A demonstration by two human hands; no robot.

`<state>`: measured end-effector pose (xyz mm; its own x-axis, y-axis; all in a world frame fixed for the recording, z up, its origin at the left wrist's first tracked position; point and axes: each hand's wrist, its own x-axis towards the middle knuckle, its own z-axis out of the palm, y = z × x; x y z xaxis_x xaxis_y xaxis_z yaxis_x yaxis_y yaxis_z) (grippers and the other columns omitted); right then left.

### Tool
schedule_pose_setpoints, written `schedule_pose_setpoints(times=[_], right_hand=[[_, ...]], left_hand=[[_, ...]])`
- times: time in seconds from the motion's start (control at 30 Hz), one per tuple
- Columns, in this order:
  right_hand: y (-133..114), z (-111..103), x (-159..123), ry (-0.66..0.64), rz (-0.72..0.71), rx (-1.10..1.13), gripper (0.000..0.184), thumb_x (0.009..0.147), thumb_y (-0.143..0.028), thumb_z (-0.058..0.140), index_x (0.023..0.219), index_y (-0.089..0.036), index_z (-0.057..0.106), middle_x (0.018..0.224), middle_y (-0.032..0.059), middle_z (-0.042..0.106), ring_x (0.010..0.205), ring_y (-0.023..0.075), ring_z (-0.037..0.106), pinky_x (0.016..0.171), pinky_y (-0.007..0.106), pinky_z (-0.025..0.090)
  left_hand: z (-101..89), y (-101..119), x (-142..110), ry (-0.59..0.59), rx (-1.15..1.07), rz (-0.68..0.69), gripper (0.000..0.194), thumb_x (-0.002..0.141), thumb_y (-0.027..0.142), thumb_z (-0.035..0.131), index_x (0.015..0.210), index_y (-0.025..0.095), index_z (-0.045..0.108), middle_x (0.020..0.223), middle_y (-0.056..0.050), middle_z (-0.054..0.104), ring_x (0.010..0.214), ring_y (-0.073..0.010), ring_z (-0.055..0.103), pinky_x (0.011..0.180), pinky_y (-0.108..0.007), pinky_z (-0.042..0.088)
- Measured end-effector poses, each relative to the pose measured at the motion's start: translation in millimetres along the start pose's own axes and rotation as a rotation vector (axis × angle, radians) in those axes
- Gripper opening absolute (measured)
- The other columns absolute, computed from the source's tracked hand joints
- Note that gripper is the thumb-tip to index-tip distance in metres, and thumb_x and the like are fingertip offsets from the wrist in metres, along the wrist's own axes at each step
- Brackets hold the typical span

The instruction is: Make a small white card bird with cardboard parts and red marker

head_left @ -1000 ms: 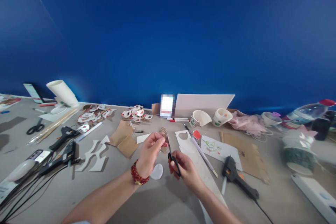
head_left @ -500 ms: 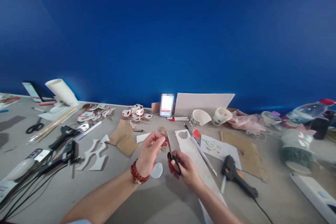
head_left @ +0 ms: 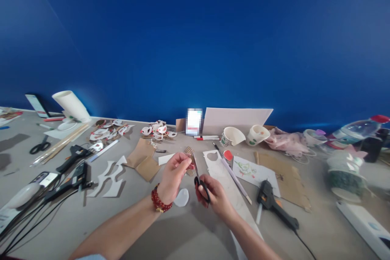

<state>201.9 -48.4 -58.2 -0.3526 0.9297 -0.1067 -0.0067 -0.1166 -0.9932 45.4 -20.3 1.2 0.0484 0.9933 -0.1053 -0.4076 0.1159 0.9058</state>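
My right hand (head_left: 211, 193) grips black-handled scissors (head_left: 202, 189), with fingers through the loops and the blades pointing away from me. Close to the blades, my left hand (head_left: 175, 174) pinches a small red piece (head_left: 192, 163), mostly covered by the fingertips. A beaded red bracelet circles the left wrist. On the table under the hands lies a white rounded cutout (head_left: 182, 198). Just beyond the fingertips is a small striped brown piece (head_left: 189, 151). Right of the scissors rests a white sheet with a hole cut in it (head_left: 213, 166).
A black glue gun (head_left: 274, 203) lies at right, its cord running forward; two more glue guns (head_left: 68, 183) are at left. Brown card (head_left: 143, 158), white scraps (head_left: 112, 180) and bird cutouts (head_left: 158, 130) lie around. Cut paper cups (head_left: 233, 136) stand before the blue wall.
Almost nothing differs. Both hands and the scissors keep their places, apart from a very slight shift of the view.
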Motion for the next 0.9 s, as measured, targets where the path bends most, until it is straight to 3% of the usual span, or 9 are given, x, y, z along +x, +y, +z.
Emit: schedule_pose_setpoints(times=[0.47, 0.73, 0.8, 0.9], right_hand=[[7.7, -1.4, 1.6, 0.005, -0.010, -0.037, 0.048, 0.081, -0.066, 0.056, 0.072, -0.020, 0.046, 0.053, -0.0034, 0.054, 0.039, 0.0066, 0.041, 0.037, 0.018, 0.030], [3.4, -4.1, 3.0, 0.081, 0.014, -0.064, 0.046, 0.082, -0.066, 0.052, 0.071, -0.022, 0.043, 0.054, -0.0035, 0.055, 0.037, 0.0079, 0.040, 0.037, 0.020, 0.029], [-0.8, -8.5, 4.8, 0.118, 0.034, -0.139, 0.044, 0.082, -0.064, 0.051, 0.072, -0.022, 0.043, 0.056, -0.0026, 0.057, 0.038, 0.0092, 0.042, 0.039, 0.021, 0.031], [-5.8, -16.5, 7.0, 0.205, 0.041, -0.443, 0.036, 0.083, -0.054, 0.053, 0.068, -0.022, 0.044, 0.057, -0.0014, 0.058, 0.046, 0.0126, 0.048, 0.045, 0.023, 0.034]], left_hand=[[-3.6, -4.2, 2.5, 0.024, 0.027, -0.012, 0.022, 0.075, 0.033, 0.072, 0.071, 0.017, 0.057, 0.077, -0.003, 0.067, 0.076, -0.0155, 0.065, 0.070, -0.024, 0.047], [-4.5, -5.6, 3.1, 0.017, 0.035, 0.000, 0.020, 0.076, 0.033, 0.070, 0.072, 0.016, 0.059, 0.085, -0.003, 0.068, 0.075, -0.0140, 0.065, 0.073, -0.025, 0.048], [-6.6, -8.1, 5.6, 0.017, 0.022, 0.008, 0.019, 0.076, 0.031, 0.070, 0.072, 0.016, 0.059, 0.084, -0.003, 0.068, 0.076, -0.0139, 0.064, 0.072, -0.025, 0.048], [-11.3, -11.8, 10.0, -0.023, 0.013, 0.017, 0.017, 0.078, 0.030, 0.069, 0.074, 0.016, 0.060, 0.076, -0.002, 0.067, 0.073, -0.0131, 0.063, 0.071, -0.025, 0.048]])
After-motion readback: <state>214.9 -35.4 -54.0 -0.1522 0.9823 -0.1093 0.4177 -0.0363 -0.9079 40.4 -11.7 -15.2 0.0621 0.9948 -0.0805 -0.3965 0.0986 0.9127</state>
